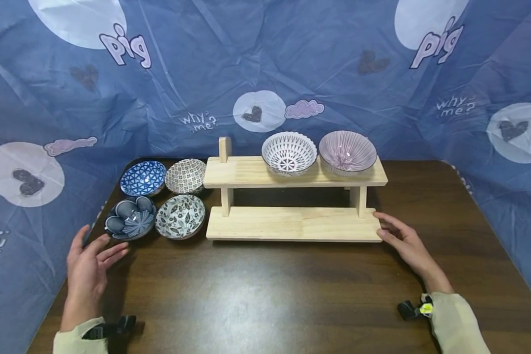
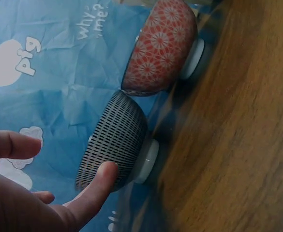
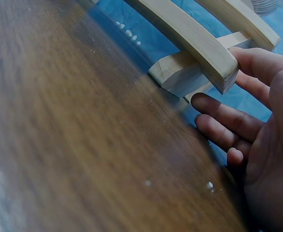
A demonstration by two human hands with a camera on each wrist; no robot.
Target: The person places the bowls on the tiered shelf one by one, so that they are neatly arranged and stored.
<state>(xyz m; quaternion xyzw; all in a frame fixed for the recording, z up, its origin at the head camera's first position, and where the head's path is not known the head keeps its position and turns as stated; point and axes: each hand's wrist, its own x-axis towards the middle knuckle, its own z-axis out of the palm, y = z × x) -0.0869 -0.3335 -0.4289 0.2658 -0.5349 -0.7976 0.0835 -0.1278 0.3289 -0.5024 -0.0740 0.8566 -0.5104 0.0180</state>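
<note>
My left hand (image 1: 88,265) is beside the blue petal-shaped bowl (image 1: 131,219) at the table's left, fingers spread and nothing held. In the left wrist view a fingertip overlaps the dash-patterned outside of a bowl (image 2: 114,140), with a red flowered bowl (image 2: 161,50) behind it. Next to the petal bowl sits a leaf-patterned bowl (image 1: 180,217). At the right end of the wooden two-tier rack (image 1: 294,223), my right hand (image 1: 409,246) has its fingertips against the lower board's end. Its other fingers hang loosely below the board in the right wrist view.
Behind are a blue lattice bowl (image 1: 143,178) and a small-patterned bowl (image 1: 186,175). A black-and-white bowl (image 1: 289,152) and a pinkish striped bowl (image 1: 347,151) stand on the rack's upper tier. The brown table (image 1: 256,295) is bordered by a blue printed cloth (image 1: 194,59).
</note>
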